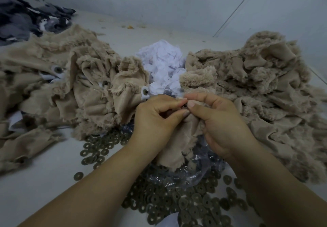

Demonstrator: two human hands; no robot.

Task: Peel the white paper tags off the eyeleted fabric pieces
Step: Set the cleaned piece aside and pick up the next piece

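Dark cloth heap (pixel 19 19): grey and black fabric with white flecks, far left corner of the pale table (pixel 44 182).
Left fabric pile (pixel 62 78): tan fleecy pieces, crumpled; several show a metal eyelet ringed by a white paper tag (pixel 145 91) (one such tag lies just left of the hands).
Loose washers (pixel 99 151): dull olive discs with centre holes, scattered from below the left pile toward the near edge.
Left hand (pixel 155 118): fingers curled, thumb and forefinger pinching the held fabric piece (pixel 175 143) at its top.
Paper scrap heap (pixel 164 64): white torn bits, between the two tan piles, behind the hands.
Right hand (pixel 219 120): fingers curled, pinching the same piece, fingertips meeting the left hand's; any tag there is hidden.
Plastic bag (pixel 201 172): clear, crumpled, under the held piece, among washers.
Right fabric pile (pixel 265 88): tan fleecy pieces, heaped high.
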